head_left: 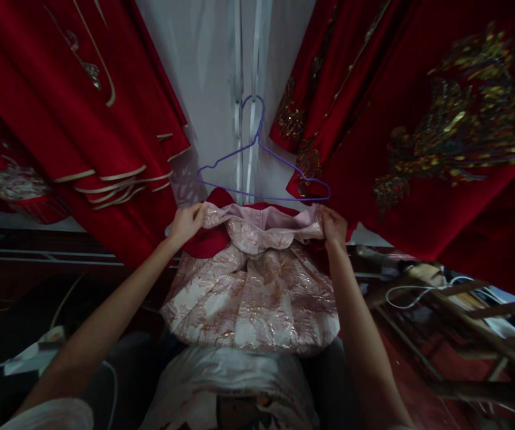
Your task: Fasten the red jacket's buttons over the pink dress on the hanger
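Pink brocade garment [257, 304] sits in the middle of my head view, its top edge stretched between the two hands and its pleats falling toward the person's lap. I see the left hand [188, 221] pinched on one end of that edge and the right hand [334, 224] gathered on the other; the thumb and finger placement on the right is too dark for me to tell. Just above hangs a purple hanger [258, 138], which neither hand touches. Red garments hang to the left [118, 131] and to the right [418, 221].

To handle this well, I would keep the pull even and gentle, both ends level, so the pale lining lies smooth, and hold by the firm edge because the brocade looks likely to crease. The red cloth [207, 242] near the left hand could snag.
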`<state>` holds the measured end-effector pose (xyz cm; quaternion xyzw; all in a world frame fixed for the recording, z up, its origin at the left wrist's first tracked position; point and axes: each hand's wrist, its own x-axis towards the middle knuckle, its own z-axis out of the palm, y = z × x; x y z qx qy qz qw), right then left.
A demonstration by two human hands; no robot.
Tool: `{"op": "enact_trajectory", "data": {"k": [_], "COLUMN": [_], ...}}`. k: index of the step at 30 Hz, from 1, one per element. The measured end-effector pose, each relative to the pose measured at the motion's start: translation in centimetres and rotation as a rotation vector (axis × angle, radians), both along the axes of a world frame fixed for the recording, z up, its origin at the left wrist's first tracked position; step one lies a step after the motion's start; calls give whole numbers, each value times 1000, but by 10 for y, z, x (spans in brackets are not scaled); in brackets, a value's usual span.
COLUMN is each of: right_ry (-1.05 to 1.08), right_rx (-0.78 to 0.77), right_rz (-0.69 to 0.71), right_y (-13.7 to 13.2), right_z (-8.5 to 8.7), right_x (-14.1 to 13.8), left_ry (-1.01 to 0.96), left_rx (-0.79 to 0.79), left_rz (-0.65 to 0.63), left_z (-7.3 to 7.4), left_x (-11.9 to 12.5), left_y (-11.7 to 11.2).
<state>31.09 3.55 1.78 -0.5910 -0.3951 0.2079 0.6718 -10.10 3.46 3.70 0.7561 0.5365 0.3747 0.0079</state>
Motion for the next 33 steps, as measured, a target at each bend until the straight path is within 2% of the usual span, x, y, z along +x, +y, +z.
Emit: {"op": "enact_trajectory", "data": {"k": [3,6,8,10,13,17,20,23,25,29,33], "right_ry": [-287,-544,-629,-663,-619,-496,-361,-252,-223,-227,-415], "right_rx": [-161,-208,-242,-252,-202,-160,-139,-38,40,139,222], "right_rz": [313,635,767,813,735,438,151,-57,-123,-161,-151], "right_y": [-16,-32,-41,-47,-50,-45,-38,-32,-31,-36,-43], "right_z": [5,20,29,38,46,44,38,37,39,47,60], "right_x": [-9,-26,-35,-38,-28,8,34,42,37,14,-6], "left_ry": [27,67,182,262,262,175,126,88,60,41,56], "left_rx": [73,173,208,216,218,273,296,296,291,293,285], "left_rz": [-163,-380,-463,-480,-398,-268,-234,-241,-251,-268,-275], "left_z": [19,35,38,34,18,1,-2,-1,0,3,5], "left_x": [43,87,110,124,132,133,133,132,132,129,129], "left_y": [-8,-7,0,9,18,6,-12,-25,-28,-29,-33]}}
